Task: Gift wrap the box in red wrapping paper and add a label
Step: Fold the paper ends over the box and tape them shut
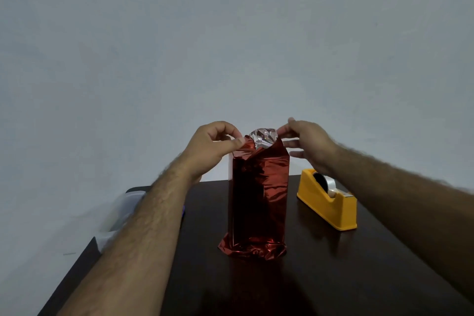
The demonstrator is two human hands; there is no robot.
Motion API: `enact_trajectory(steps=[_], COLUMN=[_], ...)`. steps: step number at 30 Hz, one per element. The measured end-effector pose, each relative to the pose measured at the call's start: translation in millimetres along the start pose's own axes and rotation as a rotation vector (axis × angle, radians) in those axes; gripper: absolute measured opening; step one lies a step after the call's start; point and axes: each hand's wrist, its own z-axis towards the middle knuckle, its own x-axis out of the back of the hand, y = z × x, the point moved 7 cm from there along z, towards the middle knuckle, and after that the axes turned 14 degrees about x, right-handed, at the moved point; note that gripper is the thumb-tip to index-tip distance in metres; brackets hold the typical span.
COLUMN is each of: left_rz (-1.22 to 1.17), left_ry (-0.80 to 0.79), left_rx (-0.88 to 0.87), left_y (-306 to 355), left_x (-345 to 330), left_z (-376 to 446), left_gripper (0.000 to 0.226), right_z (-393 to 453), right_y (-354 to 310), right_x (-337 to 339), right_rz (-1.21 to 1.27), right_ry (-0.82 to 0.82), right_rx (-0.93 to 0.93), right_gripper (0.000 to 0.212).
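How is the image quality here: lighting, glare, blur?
Head view: dim, flat light; glare streaks on the red wrapping paper and its silver underside; right hand fingers slightly motion-blurred; dark table loses detail; wide-angle stretch at the edges.

The wrapping paper (259, 195) at the centre of the frame was glossy metallic red, and its inner side (264, 137), showing at the top, was silver. The tape dispenser (327, 200) at right was yellow-orange with a black wheel and a pale roll of tape (331, 185). The table (333, 277) across the lower frame was very dark brown, the wall (230, 33) above plain pale grey
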Motion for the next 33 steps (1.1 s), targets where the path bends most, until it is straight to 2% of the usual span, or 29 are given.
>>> enact_trajectory(steps=[3,6,8,10,12,17,22,25,29,33], left_rz=[0.092,0.277,0.313,0.285,0.257,0.122,0.080,0.058,0.097,0.300], left_ry=[-0.018,-0.052,-0.010,0.018,0.029,0.063,0.057,0.065,-0.073,-0.198], left_rx=[-0.048,-0.135,-0.172,-0.168,-0.136,-0.098,-0.065,-0.077,-0.109,-0.102], left_y=[7.0,13.9,13.8,10.8,7.7,2.2,12.8,20.7,28.7,26.7], left_x=[3.8,2.8,4.7,6.1,5.8,5.7,-1.3,-2.2,-9.0,-17.9], left_z=[-8.2,-18.2,-17.4,-13.5,-10.5,-3.9,-6.4,-7.5,-15.8,-21.8], left_gripper=[0.012,0.035,0.029,0.014,0.010,0.011,0.028,0.027,0.019,0.009], right_z=[-22.7,-41.7,-48.5,-49.1,-46.1,-35.5,-42.2,-46.4,-49.1,-42.6], right_y=[16.9,17.8,15.2,11.2,6.8,1.8,17.4,30.4,33.8,41.9], right_x=[-5.8,-18.0,-24.3,-30.1,-35.5,-47.3,-52.3,-49.5,-43.5,-47.9], right_rz=[0.151,0.240,0.251,0.242,0.256,0.346,0.338,0.288,0.255,0.299], right_ry=[0.010,0.041,0.061,0.061,0.059,0.076,0.234,0.346,0.397,0.254], right_rx=[0.083,0.152,0.206,0.276,0.320,0.401,0.379,0.357,0.424,0.390], right_gripper=[0.037,0.034,0.036,0.036,0.034,0.032,0.025,0.030,0.030,0.029])
